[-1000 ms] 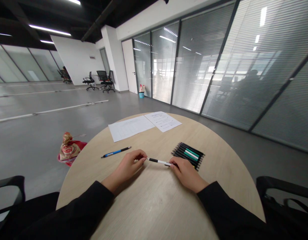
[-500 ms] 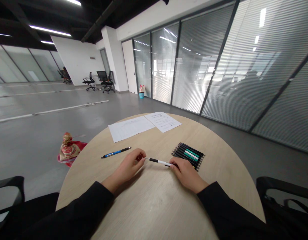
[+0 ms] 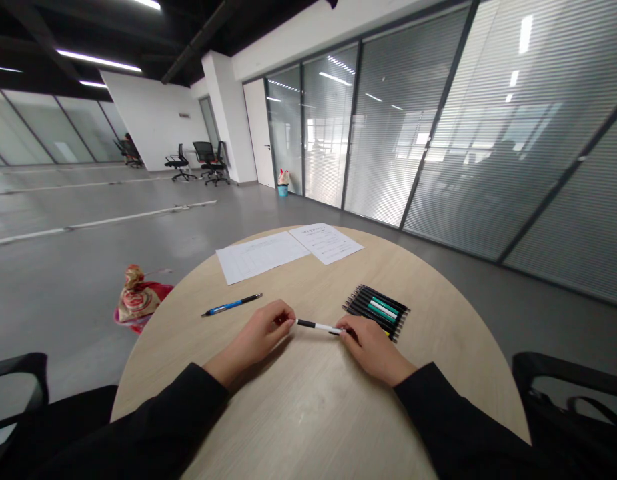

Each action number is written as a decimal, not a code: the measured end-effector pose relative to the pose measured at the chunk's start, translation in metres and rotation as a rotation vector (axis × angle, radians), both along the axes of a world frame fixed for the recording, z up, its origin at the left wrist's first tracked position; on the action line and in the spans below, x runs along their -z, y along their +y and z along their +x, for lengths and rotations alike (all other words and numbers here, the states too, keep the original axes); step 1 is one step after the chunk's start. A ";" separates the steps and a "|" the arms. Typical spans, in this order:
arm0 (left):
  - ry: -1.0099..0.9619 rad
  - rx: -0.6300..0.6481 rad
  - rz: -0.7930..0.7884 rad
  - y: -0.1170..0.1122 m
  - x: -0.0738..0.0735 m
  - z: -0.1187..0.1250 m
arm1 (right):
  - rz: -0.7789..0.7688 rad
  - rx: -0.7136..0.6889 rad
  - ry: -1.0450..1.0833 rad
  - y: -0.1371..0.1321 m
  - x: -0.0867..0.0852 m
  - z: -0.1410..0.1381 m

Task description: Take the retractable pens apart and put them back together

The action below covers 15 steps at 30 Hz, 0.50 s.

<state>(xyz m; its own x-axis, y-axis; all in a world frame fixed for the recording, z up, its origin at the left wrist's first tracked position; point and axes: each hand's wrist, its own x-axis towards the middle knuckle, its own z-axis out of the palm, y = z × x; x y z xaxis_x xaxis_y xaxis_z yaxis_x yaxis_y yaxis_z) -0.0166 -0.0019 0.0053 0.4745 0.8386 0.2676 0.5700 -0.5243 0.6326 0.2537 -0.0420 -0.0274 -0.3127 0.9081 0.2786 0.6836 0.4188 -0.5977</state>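
midway across the table [image 3: 308, 407], a white pen [image 3: 322, 327] spans both hands: the left hand [image 3: 265, 331] pinches its tip, the right hand [image 3: 368, 343] grips the other end. this looks like work on the tip, the next move calling for steady fingers. a pen row [image 3: 371, 303] lies towards the right edge, a blue pen [image 3: 231, 305] towards the left.

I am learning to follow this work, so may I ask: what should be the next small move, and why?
Probably, the left hand should lightly pinch the tip end of the slim white pen with a black grip: its fingers are at that end, though contact is hard to confirm, and the right hand holds the other end.
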 end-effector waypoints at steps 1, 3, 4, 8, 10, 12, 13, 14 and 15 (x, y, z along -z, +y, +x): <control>-0.001 0.001 -0.003 0.000 -0.001 0.000 | 0.001 -0.004 -0.006 0.000 0.000 0.000; 0.001 0.003 -0.006 -0.001 -0.001 0.000 | 0.000 -0.009 -0.022 0.001 0.001 0.000; 0.002 0.002 -0.005 -0.001 -0.001 0.000 | 0.000 -0.011 -0.027 0.001 0.002 0.000; -0.007 -0.006 0.006 0.000 0.001 0.000 | 0.005 -0.008 -0.016 0.001 0.002 0.000; -0.014 -0.010 0.006 0.000 0.002 0.000 | 0.006 -0.003 -0.002 0.001 0.003 0.001; -0.012 -0.015 0.008 0.001 0.004 -0.001 | 0.005 -0.002 0.010 0.001 0.003 0.001; -0.008 -0.020 0.013 0.001 0.004 -0.002 | 0.006 0.001 0.013 0.001 0.003 0.001; -0.003 -0.027 0.020 0.002 0.004 -0.003 | 0.007 0.004 0.015 0.002 0.004 0.001; 0.002 -0.035 0.030 0.002 0.004 -0.004 | 0.007 0.007 0.014 0.002 0.004 0.001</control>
<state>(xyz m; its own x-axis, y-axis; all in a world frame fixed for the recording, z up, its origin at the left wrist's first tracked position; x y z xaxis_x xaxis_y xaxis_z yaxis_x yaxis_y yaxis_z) -0.0205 0.0003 0.0010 0.4458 0.8462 0.2918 0.5890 -0.5228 0.6162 0.2551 -0.0403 -0.0311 -0.3019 0.9085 0.2891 0.6782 0.4177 -0.6046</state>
